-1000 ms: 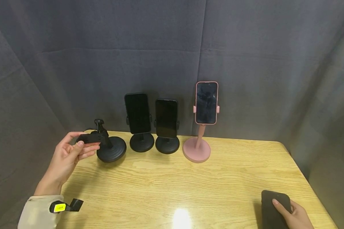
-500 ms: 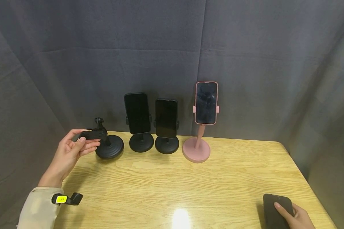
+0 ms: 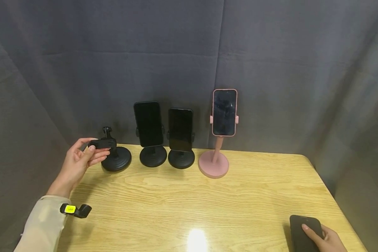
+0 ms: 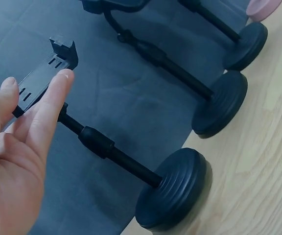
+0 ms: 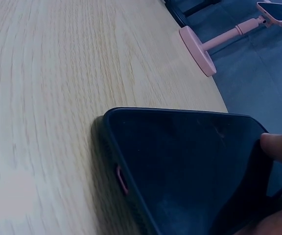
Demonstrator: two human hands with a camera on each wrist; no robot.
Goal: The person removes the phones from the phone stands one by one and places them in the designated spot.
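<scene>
At the table's back left, my left hand [image 3: 74,164] grips the phone clamp [image 3: 104,143] of a black phone stand [image 3: 116,160]. In the left wrist view, the thumb and fingers hold the edges of that clamp [image 4: 45,78], which carries no phone. The stand's round base [image 4: 173,188] is at the table's back edge. At the front right, my right hand [image 3: 329,241] holds a black phone [image 3: 303,235], thumb on its dark screen. The right wrist view shows this phone [image 5: 190,156] low over the wood; whether it touches is unclear.
Two black stands hold phones, one a left phone [image 3: 148,124], the other a right phone [image 3: 181,129]. Beside them, a taller pink stand [image 3: 213,164] bears a pink-edged phone [image 3: 224,112]. A grey curtain [image 3: 129,70] hangs behind the wooden table [image 3: 176,206].
My left hand has pushed the black stand slightly back and left, toward the curtain. The right hand and its phone have moved slightly nearer the front edge. The head view has shifted a little.
</scene>
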